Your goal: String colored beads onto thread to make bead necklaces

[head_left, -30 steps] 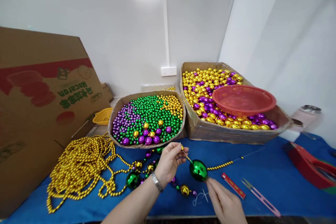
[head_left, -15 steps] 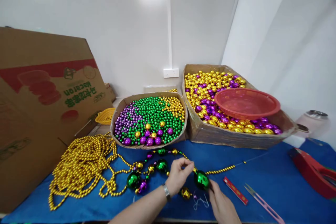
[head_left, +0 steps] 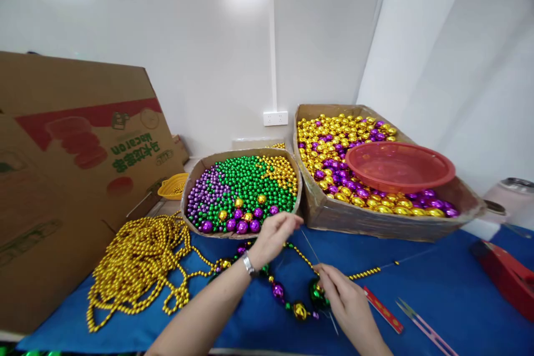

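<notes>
My left hand (head_left: 273,238), with a metal band at the wrist, is raised in front of the small-bead box. Its fingertips pinch a thin clear thread (head_left: 309,245) that runs down taut to my right hand (head_left: 344,297). The right fingers are pinched together on the thread's lower end, just above a large shiny green bead (head_left: 317,293), which they partly cover. A strand of purple, green and gold beads, with a purple bead (head_left: 277,290) and a gold bead (head_left: 300,310), curves across the blue cloth between my hands, partly hidden under the left forearm.
A heap of gold bead strings (head_left: 137,267) lies left, beside a large carton (head_left: 83,189). Behind are a small-bead box (head_left: 246,194) and a larger bead box (head_left: 367,222) holding a red basin (head_left: 400,167). Pink tweezers (head_left: 425,325) and a red packet (head_left: 384,310) lie right.
My left hand has moved up and away from the green bead, drawing the thread out straight. My right hand has shifted slightly up, and its fingers now meet above the bead.
</notes>
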The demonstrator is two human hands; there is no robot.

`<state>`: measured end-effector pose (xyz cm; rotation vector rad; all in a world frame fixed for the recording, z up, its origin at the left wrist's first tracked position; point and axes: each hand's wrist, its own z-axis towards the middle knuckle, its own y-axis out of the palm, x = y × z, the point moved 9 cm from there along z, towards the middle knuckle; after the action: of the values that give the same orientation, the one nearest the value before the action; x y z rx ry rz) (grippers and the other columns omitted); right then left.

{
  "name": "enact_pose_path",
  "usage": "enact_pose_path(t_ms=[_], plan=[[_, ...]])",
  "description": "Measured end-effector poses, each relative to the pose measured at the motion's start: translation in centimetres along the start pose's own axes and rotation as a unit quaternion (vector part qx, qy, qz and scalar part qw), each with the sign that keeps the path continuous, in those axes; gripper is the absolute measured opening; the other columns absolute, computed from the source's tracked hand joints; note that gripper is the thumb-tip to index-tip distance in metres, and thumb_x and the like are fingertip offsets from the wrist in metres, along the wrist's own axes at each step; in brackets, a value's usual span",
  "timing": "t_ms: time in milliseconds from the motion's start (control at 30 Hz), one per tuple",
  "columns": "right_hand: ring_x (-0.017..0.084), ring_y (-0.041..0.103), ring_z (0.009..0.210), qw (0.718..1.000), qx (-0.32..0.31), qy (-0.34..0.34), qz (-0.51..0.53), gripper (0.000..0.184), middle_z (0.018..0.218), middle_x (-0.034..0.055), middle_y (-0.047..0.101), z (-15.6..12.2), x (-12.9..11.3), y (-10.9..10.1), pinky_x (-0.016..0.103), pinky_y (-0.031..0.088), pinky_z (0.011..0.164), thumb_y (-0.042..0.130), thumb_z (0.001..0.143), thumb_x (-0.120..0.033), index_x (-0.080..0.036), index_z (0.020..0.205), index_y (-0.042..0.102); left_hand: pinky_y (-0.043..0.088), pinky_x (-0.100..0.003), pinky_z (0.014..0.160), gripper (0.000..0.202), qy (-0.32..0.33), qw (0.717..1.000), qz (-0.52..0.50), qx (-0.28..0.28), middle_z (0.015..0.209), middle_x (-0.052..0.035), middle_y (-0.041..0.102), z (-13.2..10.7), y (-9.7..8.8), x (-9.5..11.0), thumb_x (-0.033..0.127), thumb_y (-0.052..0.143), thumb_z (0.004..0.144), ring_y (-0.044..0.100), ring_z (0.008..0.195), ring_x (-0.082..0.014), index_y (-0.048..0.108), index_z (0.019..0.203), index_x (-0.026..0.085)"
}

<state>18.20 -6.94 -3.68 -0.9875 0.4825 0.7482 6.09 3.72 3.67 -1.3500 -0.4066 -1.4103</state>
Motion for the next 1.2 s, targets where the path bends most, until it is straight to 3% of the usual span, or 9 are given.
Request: enact_pose_path(t_ms=[100, 267, 367, 467, 533, 633, 700, 1000, 1200], plan=[[0.017, 0.069, 0.080, 1.000, 0.003, 0.006, -0.007, 0.029, 0.095, 0.0060, 0.071, -0.3, 0.3, -0.4, 0.024, 0.056, 0.072, 0.039, 0.094, -0.035, -0.020, 0.101, 0.063, 0.037, -0.040, 0.096, 0.027, -0.010, 0.980, 0.197, 0.024, 0.110, -0.0105, 0.062, 3.0, -2.5, -2.7, 0.032, 0.049, 0.087, 0.052, 0.107, -0.0244, 0.062, 0.106, 0.016], [0.019, 0.068, 0.089, 0.999, 0.003, 0.006, -0.035, 0.031, 0.097, 0.0066, 0.072, -0.6, 0.2, -0.5, 0.027, 0.055, 0.078, 0.038, 0.094, -0.035, -0.020, 0.100, 0.065, 0.030, -0.048, 0.098, 0.011, -0.037, 0.977, 0.210, 0.004, 0.089, -0.0114, 0.064, 6.0, -3.0, -6.4, 0.017, 0.071, 0.066, 0.049, 0.107, -0.0319, 0.066, 0.076, 0.017], [0.019, 0.069, 0.089, 0.999, 0.010, 0.005, -0.052, 0.031, 0.097, 0.0067, 0.072, -0.9, 0.3, -0.6, 0.026, 0.056, 0.077, 0.038, 0.094, -0.034, -0.020, 0.101, 0.065, 0.036, -0.044, 0.094, 0.013, -0.041, 0.987, 0.157, 0.013, 0.091, -0.0109, 0.063, 5.6, -2.7, -6.6, 0.022, 0.069, 0.069, 0.052, 0.103, -0.0302, 0.066, 0.081, 0.017], [0.019, 0.069, 0.087, 0.998, 0.018, -0.010, -0.067, 0.031, 0.097, 0.0063, 0.072, -1.1, 0.0, -0.8, 0.026, 0.056, 0.077, 0.038, 0.094, -0.032, -0.020, 0.102, 0.065, 0.046, -0.037, 0.082, 0.030, -0.053, 0.995, 0.085, 0.013, 0.097, -0.0100, 0.063, 3.6, -2.4, -6.2, 0.035, 0.052, 0.084, 0.059, 0.092, -0.0235, 0.061, 0.106, 0.016], [0.019, 0.069, 0.086, 0.997, 0.018, -0.021, -0.077, 0.030, 0.096, 0.0055, 0.072, -1.3, -0.3, -0.8, 0.026, 0.057, 0.076, 0.038, 0.094, -0.031, -0.020, 0.102, 0.065, 0.049, -0.034, 0.076, 0.037, -0.083, 0.996, -0.045, 0.007, 0.100, -0.0112, 0.064, 2.0, -2.0, -6.0, 0.037, 0.042, 0.089, 0.062, 0.087, -0.0206, 0.055, 0.116, 0.014], [0.018, 0.070, 0.085, 0.995, 0.018, -0.034, -0.093, 0.030, 0.096, 0.0049, 0.072, -1.5, -0.7, -0.7, 0.026, 0.057, 0.075, 0.038, 0.094, -0.030, -0.020, 0.102, 0.066, 0.051, -0.032, 0.074, 0.034, -0.150, 0.930, -0.335, 0.016, 0.101, -0.0112, 0.064, -0.3, -0.9, -6.1, 0.034, 0.052, 0.085, 0.064, 0.082, -0.0182, 0.055, 0.113, 0.014], [0.018, 0.070, 0.085, 0.994, 0.017, -0.040, -0.102, 0.031, 0.097, 0.0051, 0.072, -1.6, -0.8, -0.6, 0.026, 0.057, 0.075, 0.038, 0.094, -0.029, -0.020, 0.102, 0.066, 0.051, -0.029, 0.071, 0.029, -0.177, 0.878, -0.443, 0.029, 0.098, -0.0101, 0.066, -1.3, -0.2, -6.0, 0.030, 0.062, 0.080, 0.065, 0.078, -0.0169, 0.058, 0.104, 0.014], [0.018, 0.070, 0.085, 0.991, 0.015, -0.047, -0.122, 0.034, 0.098, 0.0068, 0.072, -1.8, -0.6, -0.5, 0.026, 0.057, 0.073, 0.036, 0.094, -0.029, -0.020, 0.103, 0.067, 0.052, -0.031, 0.073, 0.026, -0.202, 0.835, -0.511, 0.027, 0.101, -0.0130, 0.067, -2.3, 1.0, -5.8, 0.028, 0.065, 0.077, 0.066, 0.081, -0.0200, 0.061, 0.097, 0.012], [0.018, 0.070, 0.084, 0.988, 0.019, -0.059, -0.139, 0.035, 0.097, 0.0069, 0.072, -1.9, -0.5, -0.6, 0.026, 0.057, 0.072, 0.035, 0.094, -0.030, -0.019, 0.103, 0.067, 0.052, -0.031, 0.071, 0.028, -0.180, 0.867, -0.465, 0.028, 0.100, -0.0121, 0.067, -2.6, 1.2, -5.1, 0.031, 0.069, 0.074, 0.064, 0.078, -0.0181, 0.062, 0.095, 0.013]])
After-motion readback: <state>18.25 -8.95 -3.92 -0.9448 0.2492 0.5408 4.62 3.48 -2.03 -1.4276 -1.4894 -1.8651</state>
